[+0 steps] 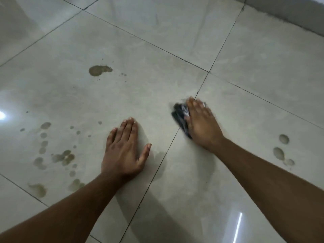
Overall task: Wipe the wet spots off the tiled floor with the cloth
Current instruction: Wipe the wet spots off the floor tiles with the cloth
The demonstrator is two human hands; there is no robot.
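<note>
Across the tiled floor, brownish wet spots remain: a scattered cluster at the left, one larger blotch farther up, three spots at the right. So wiping seems barely underway. Two hands show: the left hand spread flat and empty, the right hand pressing flat on one dark cloth beside a grout line.

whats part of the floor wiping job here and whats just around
Job: cloth under the right hand; big wet spot; spot cluster; spots at right; tiled floor.

Just around: left hand flat on the tile; wall base.
</note>
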